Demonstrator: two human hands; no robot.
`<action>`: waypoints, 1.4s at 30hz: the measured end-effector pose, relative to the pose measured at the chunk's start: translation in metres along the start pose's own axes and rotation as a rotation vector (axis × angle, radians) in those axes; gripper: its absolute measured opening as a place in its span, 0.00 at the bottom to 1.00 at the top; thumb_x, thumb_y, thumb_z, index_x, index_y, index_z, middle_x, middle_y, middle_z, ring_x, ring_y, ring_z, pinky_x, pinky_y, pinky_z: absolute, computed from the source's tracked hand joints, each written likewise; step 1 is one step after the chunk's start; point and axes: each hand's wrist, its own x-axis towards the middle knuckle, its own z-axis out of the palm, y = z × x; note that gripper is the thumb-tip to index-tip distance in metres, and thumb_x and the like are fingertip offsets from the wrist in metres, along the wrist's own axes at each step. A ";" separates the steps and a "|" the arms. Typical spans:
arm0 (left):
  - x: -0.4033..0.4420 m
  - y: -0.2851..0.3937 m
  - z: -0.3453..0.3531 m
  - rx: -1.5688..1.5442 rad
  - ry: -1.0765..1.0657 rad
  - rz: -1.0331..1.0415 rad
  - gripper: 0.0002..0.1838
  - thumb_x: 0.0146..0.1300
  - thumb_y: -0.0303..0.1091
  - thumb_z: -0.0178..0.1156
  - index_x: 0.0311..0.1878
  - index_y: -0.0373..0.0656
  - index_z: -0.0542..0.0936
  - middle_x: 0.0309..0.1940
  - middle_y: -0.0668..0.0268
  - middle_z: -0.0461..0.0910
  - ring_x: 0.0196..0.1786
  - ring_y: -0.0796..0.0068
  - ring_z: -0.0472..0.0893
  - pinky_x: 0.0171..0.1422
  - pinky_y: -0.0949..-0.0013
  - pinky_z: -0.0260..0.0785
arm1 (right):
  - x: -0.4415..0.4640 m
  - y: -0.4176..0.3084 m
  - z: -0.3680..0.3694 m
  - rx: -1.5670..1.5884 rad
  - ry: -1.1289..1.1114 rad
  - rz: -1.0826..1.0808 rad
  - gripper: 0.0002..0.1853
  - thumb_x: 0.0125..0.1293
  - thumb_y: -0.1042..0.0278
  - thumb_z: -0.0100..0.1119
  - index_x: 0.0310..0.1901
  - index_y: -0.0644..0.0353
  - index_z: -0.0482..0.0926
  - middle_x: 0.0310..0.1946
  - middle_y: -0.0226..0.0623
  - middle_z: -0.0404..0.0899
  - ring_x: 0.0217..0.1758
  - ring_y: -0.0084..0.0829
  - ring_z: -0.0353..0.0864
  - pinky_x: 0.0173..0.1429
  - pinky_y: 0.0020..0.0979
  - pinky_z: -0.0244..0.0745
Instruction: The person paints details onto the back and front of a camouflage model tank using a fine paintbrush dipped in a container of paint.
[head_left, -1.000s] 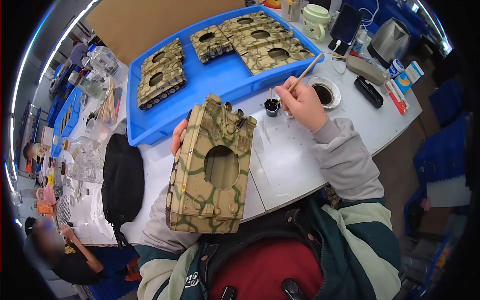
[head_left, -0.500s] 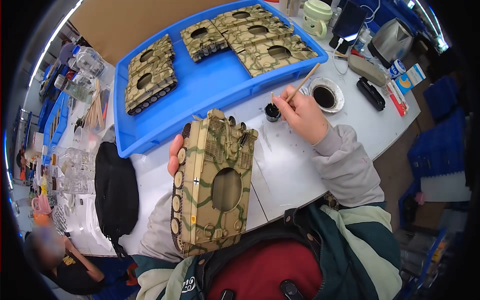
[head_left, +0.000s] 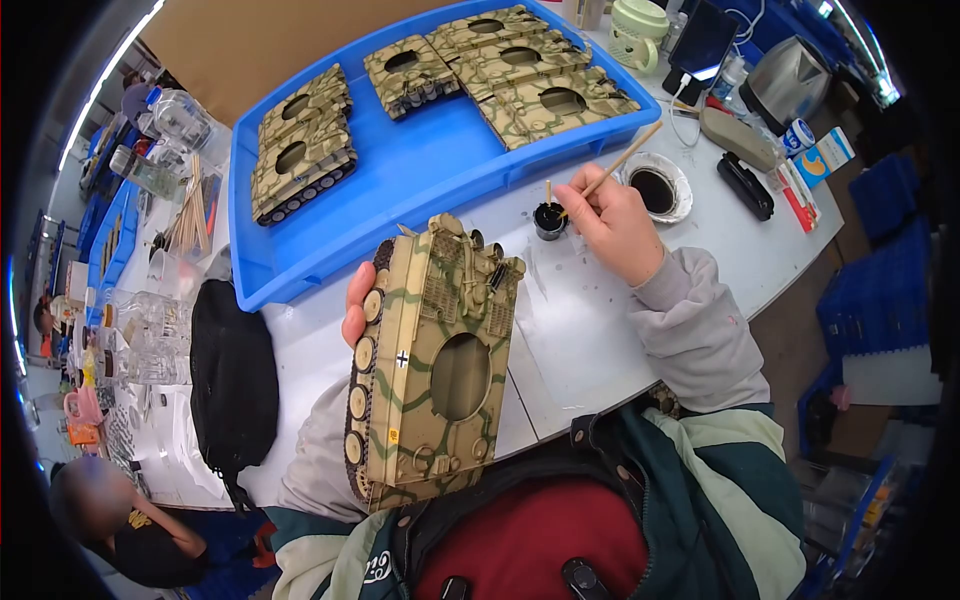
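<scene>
My left hand [head_left: 357, 308] grips a camouflage-painted model tank hull [head_left: 408, 385] from its wheeled side; only some fingertips show. The hull has a round opening in its top, a black-and-white cross on its side, and no turret. A thin paintbrush [head_left: 632, 155] with a wooden handle is pinched in my right hand [head_left: 618, 232]. Its lower end is at the rim of a small pot of black paint [head_left: 549, 222], where a short stick [head_left: 548, 190] stands upright. Close to my right hand lies a foil-like dish [head_left: 678, 208] with dark liquid in it.
A blue tray [head_left: 390, 165] at the back holds several similar hulls [head_left: 308, 165]. On the left are a black pouch [head_left: 232, 380], wooden sticks [head_left: 190, 220] and clear bottles [head_left: 180, 120]. A phone [head_left: 703, 45], mug [head_left: 637, 30], black case [head_left: 744, 187] and kettle [head_left: 787, 80] sit right. Another person [head_left: 140, 540] is at lower left.
The brush and my right hand have shifted slightly right, so the brush's lower end now shows at the pot's rim. The hull in my left hand has moved a little right.
</scene>
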 end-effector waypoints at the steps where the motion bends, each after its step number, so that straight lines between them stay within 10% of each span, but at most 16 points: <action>1: 0.001 -0.002 0.004 -0.088 -0.152 0.030 0.27 0.69 0.47 0.39 0.67 0.46 0.60 0.65 0.51 0.63 0.68 0.57 0.64 0.71 0.54 0.58 | 0.000 -0.002 -0.002 0.123 0.036 0.021 0.12 0.67 0.62 0.56 0.31 0.62 0.70 0.15 0.35 0.73 0.17 0.28 0.72 0.24 0.30 0.64; 9: -0.005 -0.002 0.001 -0.090 -0.124 -0.089 0.26 0.71 0.45 0.39 0.68 0.45 0.58 0.66 0.51 0.60 0.68 0.56 0.62 0.72 0.54 0.57 | -0.025 -0.052 0.001 0.834 0.141 -0.185 0.06 0.69 0.72 0.52 0.35 0.64 0.69 0.24 0.32 0.76 0.28 0.17 0.74 0.39 0.20 0.72; 10: 0.009 -0.003 0.081 0.233 0.737 -0.144 0.26 0.71 0.44 0.40 0.69 0.48 0.55 0.68 0.51 0.56 0.69 0.54 0.61 0.72 0.52 0.58 | -0.028 -0.057 -0.001 0.861 0.091 -0.216 0.04 0.68 0.75 0.50 0.36 0.63 0.67 0.24 0.33 0.75 0.31 0.20 0.77 0.50 0.29 0.75; 14: -0.014 -0.012 0.017 0.055 0.035 -0.110 0.27 0.70 0.42 0.42 0.70 0.50 0.53 0.69 0.50 0.54 0.69 0.51 0.60 0.71 0.51 0.59 | -0.034 -0.056 0.004 0.889 0.021 -0.371 0.02 0.68 0.78 0.47 0.36 0.64 0.67 0.25 0.33 0.74 0.35 0.24 0.79 0.60 0.48 0.71; 19: -0.030 -0.020 -0.012 0.143 -0.082 -0.071 0.28 0.70 0.40 0.44 0.71 0.51 0.51 0.69 0.48 0.52 0.69 0.49 0.60 0.70 0.49 0.60 | -0.035 -0.058 0.003 0.900 0.073 -0.468 0.01 0.68 0.80 0.46 0.38 0.64 0.66 0.26 0.34 0.73 0.34 0.23 0.78 0.61 0.52 0.69; 22: -0.016 -0.007 0.030 -0.023 0.129 -0.268 0.27 0.70 0.42 0.43 0.70 0.50 0.55 0.67 0.47 0.58 0.68 0.52 0.62 0.70 0.51 0.61 | -0.036 -0.056 0.005 0.879 0.079 -0.515 0.01 0.67 0.80 0.46 0.38 0.64 0.67 0.27 0.34 0.73 0.34 0.23 0.77 0.61 0.53 0.69; 24: 0.007 -0.006 0.074 0.191 0.823 -0.414 0.26 0.68 0.46 0.42 0.68 0.49 0.61 0.63 0.48 0.65 0.66 0.55 0.67 0.69 0.53 0.62 | -0.037 -0.056 0.006 0.874 0.080 -0.508 0.01 0.67 0.80 0.47 0.38 0.64 0.67 0.27 0.34 0.73 0.33 0.23 0.77 0.61 0.53 0.69; 25: 0.003 -0.007 0.055 0.193 0.824 -0.417 0.26 0.68 0.46 0.42 0.68 0.49 0.61 0.63 0.48 0.65 0.66 0.55 0.67 0.69 0.53 0.62 | -0.038 -0.057 0.005 0.862 0.074 -0.500 0.01 0.67 0.80 0.48 0.38 0.65 0.68 0.27 0.34 0.73 0.33 0.23 0.77 0.60 0.52 0.70; 28: -0.009 -0.006 -0.001 -0.269 -0.093 -0.336 0.28 0.66 0.51 0.42 0.65 0.48 0.65 0.61 0.50 0.68 0.64 0.56 0.69 0.68 0.52 0.62 | -0.038 -0.057 0.006 0.852 0.069 -0.480 0.01 0.66 0.80 0.49 0.37 0.66 0.69 0.27 0.34 0.73 0.32 0.23 0.77 0.58 0.51 0.72; 42: 0.009 -0.002 0.015 -0.222 -0.038 -0.329 0.28 0.65 0.52 0.43 0.64 0.48 0.66 0.60 0.50 0.69 0.62 0.56 0.71 0.68 0.52 0.62 | -0.040 -0.058 0.011 0.738 0.157 -0.387 0.04 0.64 0.77 0.56 0.33 0.66 0.72 0.23 0.31 0.74 0.30 0.23 0.79 0.53 0.41 0.78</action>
